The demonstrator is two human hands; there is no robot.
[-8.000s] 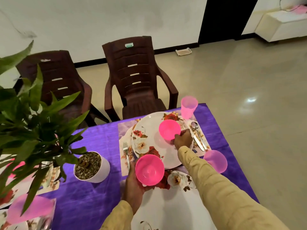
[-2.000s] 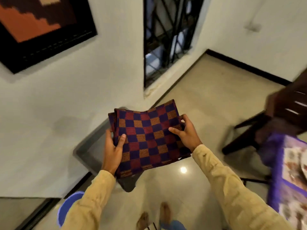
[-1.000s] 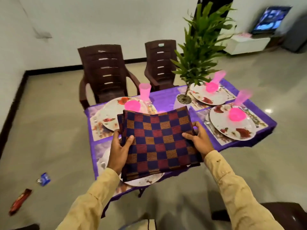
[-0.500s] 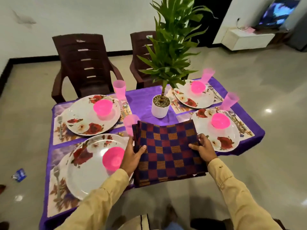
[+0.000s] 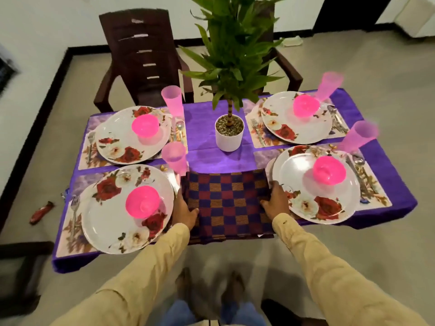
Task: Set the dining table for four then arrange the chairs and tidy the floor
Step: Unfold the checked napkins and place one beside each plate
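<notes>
The folded checked cloth (image 5: 227, 203) appears to rest at the near edge of the counter (image 5: 202, 123), in the gap between the two near plates. It is straight ahead of me and squarely between my hands. My left hand (image 5: 186, 209) pinches its left edge, thumb on top, just beside the left plate (image 5: 106, 222). My right hand (image 5: 275, 198) pinches its right edge the same way, over the rim of the right plate (image 5: 296, 168). The cloth looks close to square, so I see no real long axis; its sides run away from me toward the plant pot (image 5: 228, 135). Neither hand is nearer, as each holds its own side. I cannot tell whether it is one piece or a stack. I judge the next move is sideways to a plate, minding the pink cup (image 5: 175, 158) at the cloth's far left corner.
</notes>
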